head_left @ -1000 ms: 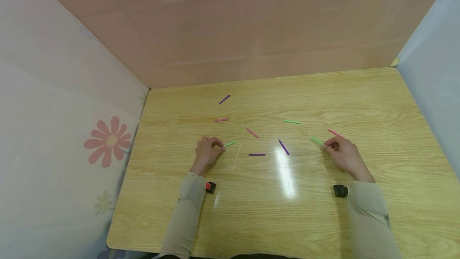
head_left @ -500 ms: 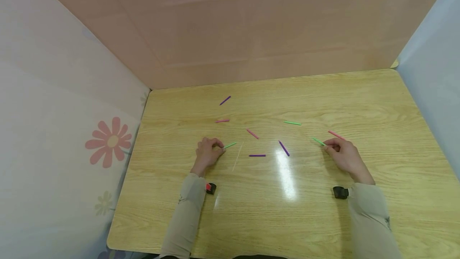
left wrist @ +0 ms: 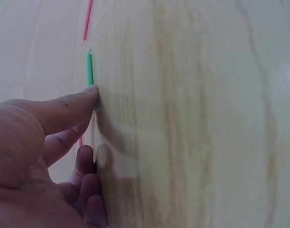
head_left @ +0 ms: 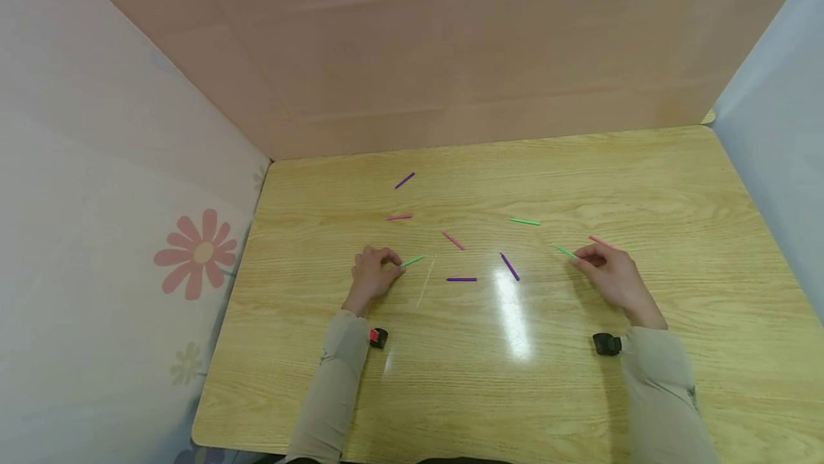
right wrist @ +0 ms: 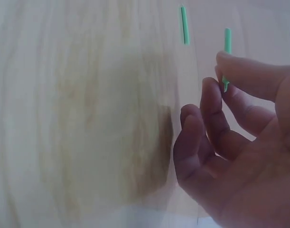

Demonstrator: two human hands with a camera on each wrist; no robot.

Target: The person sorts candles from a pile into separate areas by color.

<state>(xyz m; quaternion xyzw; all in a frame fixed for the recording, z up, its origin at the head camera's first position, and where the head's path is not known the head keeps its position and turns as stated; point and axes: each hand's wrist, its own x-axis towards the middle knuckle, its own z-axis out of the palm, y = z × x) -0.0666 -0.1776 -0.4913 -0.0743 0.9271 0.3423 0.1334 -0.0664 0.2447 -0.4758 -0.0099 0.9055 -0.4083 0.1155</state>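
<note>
In the head view my left hand [head_left: 373, 274] rests low at the tabletop's left side. Its thumb and forefinger pinch one end of a thin green candle [head_left: 413, 261]; in the left wrist view the thumb covers that end of the candle [left wrist: 89, 69]. Farther right, my right hand [head_left: 611, 278] holds a second green candle [head_left: 565, 252] between thumb and fingertips, seemingly just above the wood. The right wrist view shows this candle [right wrist: 227, 40] with its narrow tip beyond the thumb. A pink candle [head_left: 601, 242] lies right behind the right hand, partly hidden by it.
Between the hands lie a purple candle [head_left: 461, 279], another purple one [head_left: 510, 267] and a pink candle [head_left: 453, 240]. Farther back are a green candle [head_left: 524, 221], a pink candle [head_left: 399, 217] and a purple candle [head_left: 405, 180]. Cloth-like walls edge the wooden table [head_left: 450, 392].
My right hand has shifted slightly to the left with its green candle. The left hand keeps its pinch and stays nearly still; the whole view tilts a little.
</note>
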